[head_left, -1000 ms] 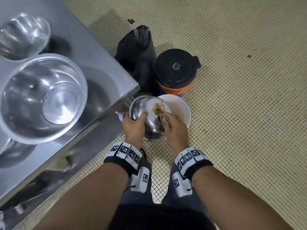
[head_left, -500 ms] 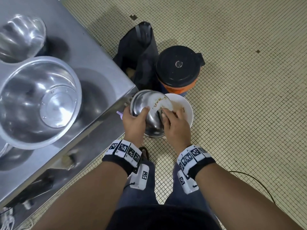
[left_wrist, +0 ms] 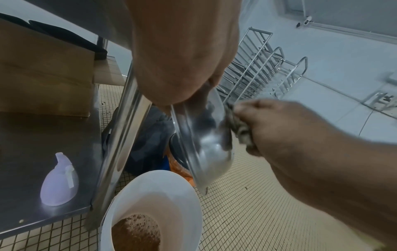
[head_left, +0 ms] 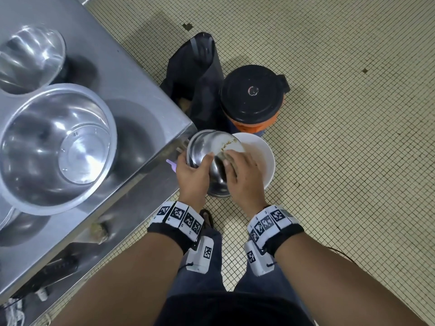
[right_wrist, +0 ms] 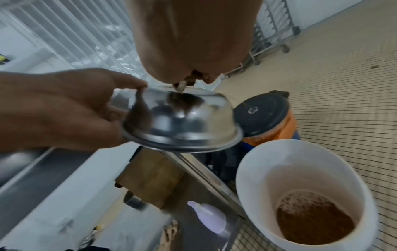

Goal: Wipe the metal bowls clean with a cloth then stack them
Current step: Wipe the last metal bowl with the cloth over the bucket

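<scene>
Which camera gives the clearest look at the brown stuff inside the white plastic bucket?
The right wrist view: it looks straight into the white plastic bucket, showing the brown residue pooled at the bottom. The left wrist view shows part of it, cut off by the frame's lower edge. In the head view, the hands and bowl hide the bottom.

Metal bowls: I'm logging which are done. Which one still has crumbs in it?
The small bowl gripped by the left hand over the white bucket; the table's bowls look clean.
</scene>
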The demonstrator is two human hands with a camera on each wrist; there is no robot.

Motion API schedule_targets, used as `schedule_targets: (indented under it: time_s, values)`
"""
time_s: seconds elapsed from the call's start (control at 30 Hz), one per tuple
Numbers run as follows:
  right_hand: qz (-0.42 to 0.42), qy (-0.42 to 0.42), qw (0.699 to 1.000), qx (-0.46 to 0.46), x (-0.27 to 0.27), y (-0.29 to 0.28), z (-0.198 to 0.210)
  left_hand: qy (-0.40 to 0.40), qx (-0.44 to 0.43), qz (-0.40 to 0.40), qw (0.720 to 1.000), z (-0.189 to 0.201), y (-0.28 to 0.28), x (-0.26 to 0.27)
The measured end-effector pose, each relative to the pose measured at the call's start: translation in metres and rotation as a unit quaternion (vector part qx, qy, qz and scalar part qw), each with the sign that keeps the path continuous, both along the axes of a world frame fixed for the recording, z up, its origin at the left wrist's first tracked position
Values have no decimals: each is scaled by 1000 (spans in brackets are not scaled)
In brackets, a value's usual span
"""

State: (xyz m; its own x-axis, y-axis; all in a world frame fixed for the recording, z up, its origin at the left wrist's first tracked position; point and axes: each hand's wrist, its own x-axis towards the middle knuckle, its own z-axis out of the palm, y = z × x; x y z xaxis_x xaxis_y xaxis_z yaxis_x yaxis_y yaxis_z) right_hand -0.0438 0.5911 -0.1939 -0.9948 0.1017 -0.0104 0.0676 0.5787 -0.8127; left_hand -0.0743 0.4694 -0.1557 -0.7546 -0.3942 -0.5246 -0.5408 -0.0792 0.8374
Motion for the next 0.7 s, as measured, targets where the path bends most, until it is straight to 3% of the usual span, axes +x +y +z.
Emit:
schedule_targets:
  time_s: [0.07, 0.23, 0.37, 0.57, 0.7]
  values:
    - [12, 15, 1000, 10, 1, -2, -3, 2, 6, -9, 1000, 1, 0, 1]
    - [-71, -21, 997, -6, -12, 11, -8, -1, 8, -29, 1000, 3, -1, 7]
    - [-15, 46, 999, -14, -13, 0, 5, 8, 0, -46, 999, 7, 4, 6]
    - [-136, -93, 986, 19, -22, 26, -9, 11, -14, -65, 998, 11, -1, 12]
    - [-65, 7, 998, -20, -24, 9, 8, 28, -27, -84, 996, 13, 2, 13]
